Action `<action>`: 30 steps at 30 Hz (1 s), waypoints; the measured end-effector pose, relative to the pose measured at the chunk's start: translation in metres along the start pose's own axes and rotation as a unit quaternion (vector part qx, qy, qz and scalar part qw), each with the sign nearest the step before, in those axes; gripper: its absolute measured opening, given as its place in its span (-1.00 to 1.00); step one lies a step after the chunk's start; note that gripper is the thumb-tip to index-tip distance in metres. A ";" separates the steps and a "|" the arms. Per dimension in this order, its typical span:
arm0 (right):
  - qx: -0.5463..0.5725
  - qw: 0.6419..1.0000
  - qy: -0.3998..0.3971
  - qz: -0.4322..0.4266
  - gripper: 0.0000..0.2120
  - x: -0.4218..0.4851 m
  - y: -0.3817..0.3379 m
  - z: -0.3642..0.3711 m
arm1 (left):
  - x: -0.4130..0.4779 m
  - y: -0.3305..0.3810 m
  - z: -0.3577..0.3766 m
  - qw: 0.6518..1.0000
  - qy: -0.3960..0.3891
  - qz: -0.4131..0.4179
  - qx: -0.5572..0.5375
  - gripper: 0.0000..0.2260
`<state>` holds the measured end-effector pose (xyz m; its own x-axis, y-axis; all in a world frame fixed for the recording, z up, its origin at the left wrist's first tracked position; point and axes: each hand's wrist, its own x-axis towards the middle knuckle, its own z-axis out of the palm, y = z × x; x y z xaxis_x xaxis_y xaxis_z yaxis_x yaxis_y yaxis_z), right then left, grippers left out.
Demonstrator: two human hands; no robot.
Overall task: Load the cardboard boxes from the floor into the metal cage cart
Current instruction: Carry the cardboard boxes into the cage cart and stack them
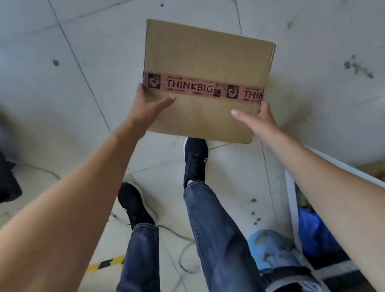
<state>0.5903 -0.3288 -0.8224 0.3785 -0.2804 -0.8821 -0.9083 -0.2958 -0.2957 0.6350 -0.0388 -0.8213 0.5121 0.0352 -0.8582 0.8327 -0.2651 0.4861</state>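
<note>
The left hand (151,104) clamps the left edge of the cardboard box (202,55), thumb over its top. The box hangs above the floor. The right hand (259,119) clasps its right side, nearer the white metal frame (291,194).

The brown cardboard box (202,55) is shut with pink tape (203,87) that says THINKBIG, and it is tipped a bit, held above the floor between the left hand (150,107) and the right hand (259,119).
</note>
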 end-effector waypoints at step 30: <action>-0.165 0.819 -0.343 -0.430 -0.38 -0.677 -0.194 0.113 | -0.763 -0.083 -0.225 0.769 0.497 0.098 -0.389 -0.48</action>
<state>0.4900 0.0216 -0.2093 0.5609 0.7062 -0.4320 -0.2183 -0.3772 -0.9000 0.2227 0.1729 -0.1701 0.2298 0.8900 -0.3937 0.3942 0.2847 0.8738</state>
